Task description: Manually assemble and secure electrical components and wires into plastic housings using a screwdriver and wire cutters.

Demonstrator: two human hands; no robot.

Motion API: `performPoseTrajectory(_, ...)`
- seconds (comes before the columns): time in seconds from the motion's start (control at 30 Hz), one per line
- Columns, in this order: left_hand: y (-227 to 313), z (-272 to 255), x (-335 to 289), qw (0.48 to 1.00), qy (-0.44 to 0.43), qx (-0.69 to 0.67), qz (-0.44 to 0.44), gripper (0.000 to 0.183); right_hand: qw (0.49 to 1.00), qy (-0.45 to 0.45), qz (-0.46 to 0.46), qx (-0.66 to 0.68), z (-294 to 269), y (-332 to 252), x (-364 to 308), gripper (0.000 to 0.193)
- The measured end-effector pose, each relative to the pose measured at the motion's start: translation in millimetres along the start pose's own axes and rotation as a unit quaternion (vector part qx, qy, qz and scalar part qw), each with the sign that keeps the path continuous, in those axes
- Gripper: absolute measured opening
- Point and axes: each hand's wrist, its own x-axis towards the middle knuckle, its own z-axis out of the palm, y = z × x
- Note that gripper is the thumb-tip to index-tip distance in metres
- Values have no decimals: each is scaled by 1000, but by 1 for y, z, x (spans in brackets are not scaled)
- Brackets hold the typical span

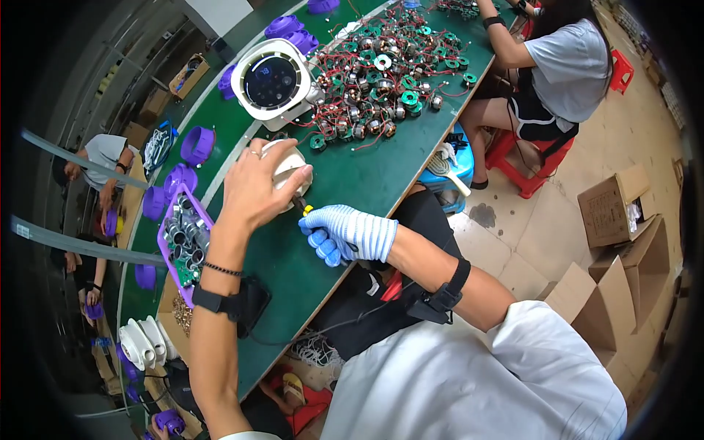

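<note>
My bare left hand [253,183], with a ring on one finger, grips a white round plastic housing [290,169] over the green table. The fingers curl over its top and the thumb presses its near side. My right hand [348,233], in a blue-and-white striped glove, is closed around a hand tool with a dark tip and yellow collar [305,209]. That tip points at the housing's lower side, just under my left thumb; whether it touches cannot be made out. The glove hides the tool's handle, so its exact kind does not show.
Beyond my hands stands a white device with a round dark display [271,82]. A pile of small motors with red wires [389,81] covers the table's far part. To the left are a purple tray of metal cylinders [188,235] and purple rings [198,145]. A co-worker [565,66] sits far right.
</note>
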Motion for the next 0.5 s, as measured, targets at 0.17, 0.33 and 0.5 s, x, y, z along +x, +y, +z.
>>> performPoseTrajectory(0.17,-20,22,-1,995,92,43,3,40,754,272,-215,-558,53,14,-11,39)
performPoseTrajectory(0.33,-15,24,8,993,103,50,19,38,767,287,-216,-532,34,11,13,27)
performPoseTrajectory(0.5,-18,17,3,996,75,44,3,39,992,19,-108,62,47,12,-8,39)
